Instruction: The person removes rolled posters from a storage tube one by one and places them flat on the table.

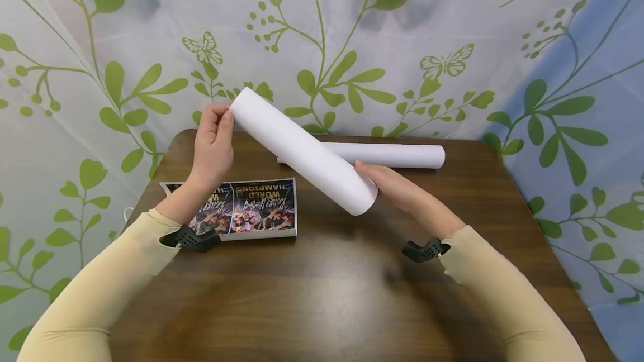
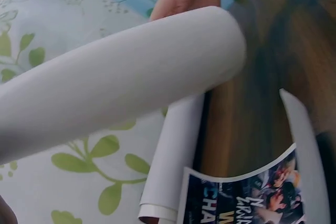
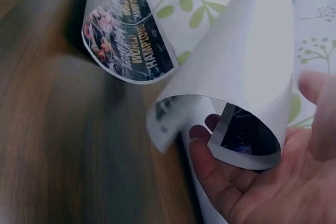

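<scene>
A white rolled poster [image 1: 302, 149] is held up at a slant over the table, higher on the left. My left hand [image 1: 213, 144] pinches its upper end between thumb and fingers. My right hand [image 1: 389, 183] holds the lower end, with fingers curled beneath it, as the right wrist view [image 3: 262, 182] shows. Dark print shows inside the roll's open end. Below my left forearm lies a curled poster [image 1: 264, 208] with "World Champions" lettering, upside down to me. Behind the held roll, a second white roll [image 1: 392, 155] lies along the table's back edge, partly hidden.
The brown wooden table [image 1: 332, 295] fills the lower view. A pale cloth with green leaves and butterflies [image 1: 282, 32] hangs right behind it. Black bands [image 1: 193, 238] sit on both wrists. A white cable loop [image 1: 128, 214] shows by the table's left edge.
</scene>
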Available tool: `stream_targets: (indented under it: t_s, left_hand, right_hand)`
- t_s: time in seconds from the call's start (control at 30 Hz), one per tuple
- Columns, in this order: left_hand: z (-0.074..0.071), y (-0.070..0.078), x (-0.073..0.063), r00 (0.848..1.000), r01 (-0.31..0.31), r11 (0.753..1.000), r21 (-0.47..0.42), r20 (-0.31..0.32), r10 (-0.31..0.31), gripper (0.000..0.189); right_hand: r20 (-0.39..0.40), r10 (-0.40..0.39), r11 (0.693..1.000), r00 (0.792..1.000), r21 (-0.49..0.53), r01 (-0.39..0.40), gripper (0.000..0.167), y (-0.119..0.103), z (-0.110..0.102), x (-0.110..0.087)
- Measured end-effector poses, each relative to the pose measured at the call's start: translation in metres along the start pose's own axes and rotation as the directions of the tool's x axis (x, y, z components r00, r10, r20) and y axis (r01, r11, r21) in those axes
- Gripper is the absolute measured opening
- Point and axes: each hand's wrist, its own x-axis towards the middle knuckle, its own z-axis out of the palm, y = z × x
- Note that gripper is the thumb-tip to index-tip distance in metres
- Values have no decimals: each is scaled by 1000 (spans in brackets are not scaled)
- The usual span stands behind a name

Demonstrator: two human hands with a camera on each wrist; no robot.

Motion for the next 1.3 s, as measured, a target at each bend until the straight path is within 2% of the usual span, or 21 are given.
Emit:
stream_targets:
  t_s: [0.17,0.27,0.33,0.4,0.5,0.57,0.67,0.73,0.77,0.8,0.83,0.87,0.9,0.93,1.0,1.1,1.17,1.23,1.3]
  left_hand:
    - [8,4,-10,993,-75,997,32,88,72,21]
    - [8,4,-18,980,-113,991,72,170,100,19]
    - [7,3,-22,968,-148,979,137,224,115,17]
    - [6,-3,-25,955,-180,961,209,272,120,16]
    - [7,-5,-29,944,-205,918,339,318,93,17]
    - [8,-6,-30,942,-201,896,396,329,66,18]
    - [10,-9,-31,942,-204,868,452,331,49,23]
    - [11,-11,-32,943,-216,855,472,327,57,24]
    - [12,-13,-32,944,-225,850,477,324,68,25]
    - [12,-14,-33,943,-238,845,480,323,82,24]
    - [13,-14,-33,943,-249,840,482,320,95,24]
    - [13,-15,-34,941,-263,837,479,320,112,24]
    - [13,-15,-34,938,-278,837,472,323,129,25]
    - [14,-15,-35,933,-296,833,467,328,148,25]
    - [14,-15,-37,922,-337,822,459,336,191,26]
    - [15,-14,-40,906,-393,804,446,335,257,28]
    - [16,-14,-42,898,-419,797,434,330,292,29]
    - [18,-14,-45,890,-435,800,414,328,315,32]
    - [19,-15,-47,882,-449,805,387,336,330,34]
  right_hand:
    - [-47,-39,984,998,-174,30,58,7,-9,-11]
    - [-92,-89,960,992,-275,61,61,9,-17,-21]
    - [-150,-136,942,979,-326,81,62,10,-21,-30]
    - [-223,-193,926,956,-363,102,63,11,-24,-40]
    - [-333,-318,871,888,-473,135,61,12,-22,-54]
    - [-354,-435,797,828,-579,172,56,14,-19,-62]
    - [-286,-626,631,726,-733,255,49,21,-14,-70]
    - [-201,-727,524,656,-779,343,40,27,-13,-73]
    - [-161,-764,484,624,-783,391,31,30,-13,-75]
    - [-139,-782,471,607,-770,430,22,34,-13,-77]
    - [-132,-788,476,601,-749,460,16,36,-13,-79]
    - [-141,-781,503,609,-720,479,14,39,-12,-80]
    - [-161,-762,544,627,-686,484,18,41,-12,-82]
    - [-189,-730,593,656,-652,472,24,43,-11,-84]
    - [-250,-633,704,733,-578,411,24,46,-8,-85]
    - [-282,-466,830,839,-469,303,10,49,-6,-85]
    - [-265,-371,893,890,-366,263,25,53,-5,-84]
    - [-234,-296,935,926,-267,231,42,56,-6,-84]
    - [-192,-236,966,952,-149,210,55,58,-6,-86]
